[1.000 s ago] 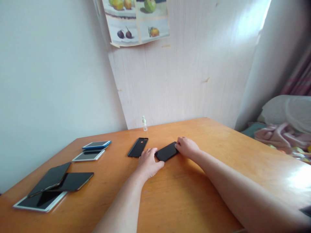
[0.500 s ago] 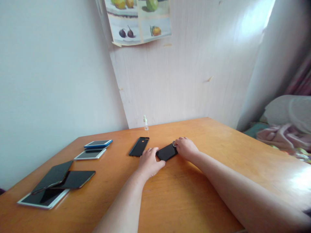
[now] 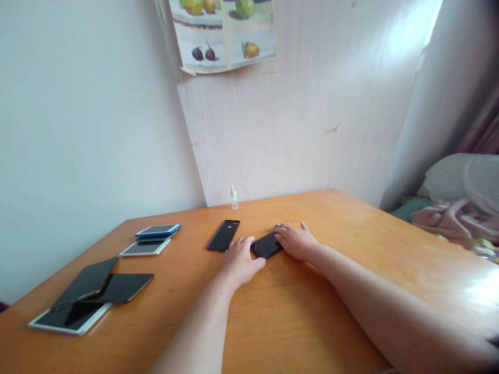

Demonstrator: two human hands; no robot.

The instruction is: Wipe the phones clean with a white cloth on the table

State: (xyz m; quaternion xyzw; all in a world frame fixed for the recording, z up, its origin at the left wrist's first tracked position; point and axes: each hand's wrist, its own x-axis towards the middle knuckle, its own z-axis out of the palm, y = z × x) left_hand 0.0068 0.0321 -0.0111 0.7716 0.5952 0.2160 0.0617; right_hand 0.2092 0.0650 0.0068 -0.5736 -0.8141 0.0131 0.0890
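A black smartphone lies screen up on the wooden table, tilted slightly in direction. My left hand grips its left end between thumb and fingers. My right hand is laid over the phone's right end, its fingers pressed down on the screen and one finger raised. A small greyish edge shows by those fingertips; what it belongs to is hidden under the hand. Just behind my left hand rests an empty black phone case, hollow side up, with a round hole and a camera cutout.
At left, a blue-edged phone overlaps a white phone. Nearer, two dark tablets or phones lie across a white tablet. A small clear bottle stands at the table's back edge, by the wall.
My right hand has slid a little left over the screen, covering more of the phone, and one finger has lifted. My left hand and the phone stay in place.
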